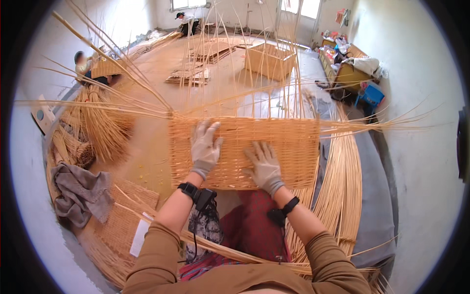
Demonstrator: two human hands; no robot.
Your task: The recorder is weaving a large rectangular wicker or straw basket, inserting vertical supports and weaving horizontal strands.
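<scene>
A woven wicker panel (293, 157) stands in front of me, its long loose stakes sticking up from the top edge and more strands splaying out at both sides. My left hand (205, 147), in a pale glove, lies against the panel's left part with its fingers pointing up near the top edge. Lower and right of the middle, my gloved right hand (264, 166) rests flat on the weave with fingers spread. Neither hand grips anything. Below the panel, a dark red checked cloth (257, 220) covers my lap.
Bundles of wicker rods lie on the left (105, 122) and right (345, 181). A grey cloth (81, 193) lies by a flat woven piece (127, 210). Farther off are a wicker box (269, 61), stacked panels (188, 76), a blue stool (370, 95) and two people working.
</scene>
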